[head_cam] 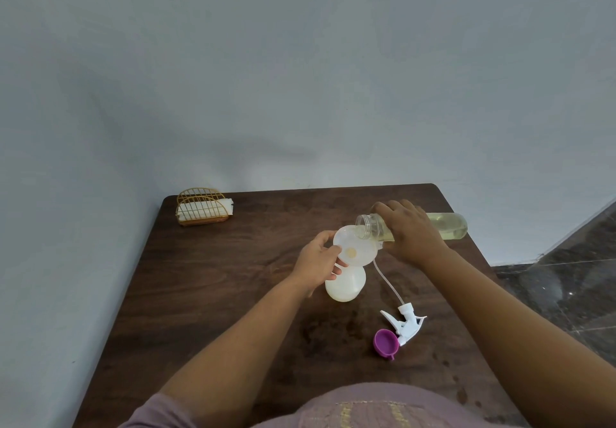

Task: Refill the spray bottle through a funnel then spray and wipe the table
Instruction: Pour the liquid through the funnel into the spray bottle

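We recorded a dark brown wooden counter [206, 294] set against a pale grey wall [300, 61]. A translucent white plastic spray bottle [345, 286] stood upright near the counter's middle, with a translucent white plastic funnel [355, 250] seated in its neck. A small pool of yellowish liquid showed at the funnel's centre.

The left hand [318, 262] formed a pinching grip on the funnel's left rim, thumb over the edge and fingers curled beneath.

The right hand [408, 231] wrapped its fingers round a clear plastic refill bottle of pale yellow liquid [446, 226], a closed grip about the bottle's middle. That bottle lay tipped nearly horizontal, its open threaded mouth just over the funnel's right rim and its base pointing to the right. We could not tell whether a stream was leaving the mouth.

The white trigger spray head [405, 322] lay on its side on the counter nearer the person, its thin dip tube [386, 282] curving back towards the funnel. A purple round plastic cap [386, 342] rested just beside the trigger, touching or nearly so.

A gold wire napkin holder with white napkins [204, 207] stood at the far left corner.
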Tool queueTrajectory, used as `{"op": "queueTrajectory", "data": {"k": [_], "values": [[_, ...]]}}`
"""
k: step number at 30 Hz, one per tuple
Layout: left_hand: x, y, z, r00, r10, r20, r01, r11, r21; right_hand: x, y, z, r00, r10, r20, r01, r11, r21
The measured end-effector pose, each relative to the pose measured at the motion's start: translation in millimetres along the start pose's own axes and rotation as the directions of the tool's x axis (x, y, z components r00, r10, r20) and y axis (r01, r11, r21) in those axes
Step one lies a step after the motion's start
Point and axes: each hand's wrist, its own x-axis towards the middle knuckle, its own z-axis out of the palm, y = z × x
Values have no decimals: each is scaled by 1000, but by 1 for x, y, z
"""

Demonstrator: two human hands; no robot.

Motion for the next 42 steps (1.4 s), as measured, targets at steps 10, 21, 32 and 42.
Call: {"op": "queueTrajectory", "data": {"k": [10,21,32,42], "values": [[0,0,0,1000,2,5,-2,1000,-6,0,-1,-1,1000,-2,-5,2,1000,-1],[1,1,1,1000,0,7,0,1000,-8,0,-1,-3,1000,6,6,-6,1000,-7],[0,0,1,1000,-1,-1,1,1000,-13,-2,-2,-3,1000,2,-2,-2,1000,10],[1,0,1,1000,4,0,-4,1000,-6,-2,-1,-3,1000,5,-8,-5,1000,11]]}}
